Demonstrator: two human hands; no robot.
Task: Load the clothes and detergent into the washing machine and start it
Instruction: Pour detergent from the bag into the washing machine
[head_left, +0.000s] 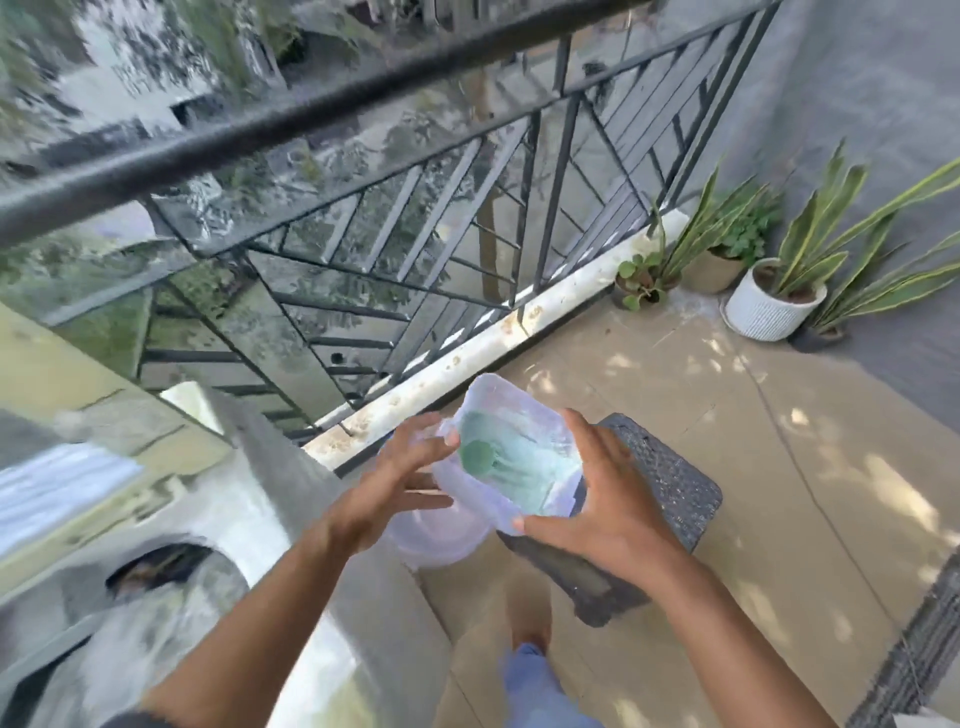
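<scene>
Grey-white metal of the washing machine (171, 525) fills the lower left, blurred; its round door opening (156, 569) is seen as a dark gap low on the front, and what lies inside cannot be told; its right edge runs just beside the raised pale kerb (467, 358) under the black railing (363, 218). Between machine and kerb the left hand (400, 483) is held in the air, fingers straight and spread, fingertips touching the left rim of the clear plastic container (519, 467); a round translucent lid or bowl (441, 540) is seen below that hand, though whether it is held or resting cannot be told. The container is tilted towards the camera, open at the top, with pale blue-green detergent powder (524, 478) and a green scoop (478, 457) lying in it; it hovers above the near-left edge of a dark woven stool (670, 493). The right hand (608, 499) is cupped round the container's right side, thumb pressed on the near rim, fingers spread along the far edge. Tan floor tiles (779, 467) lie open to the right of the stool; potted plants (779, 291) are grouped in the far corner against the grey wall (857, 104), well apart from the hands.
</scene>
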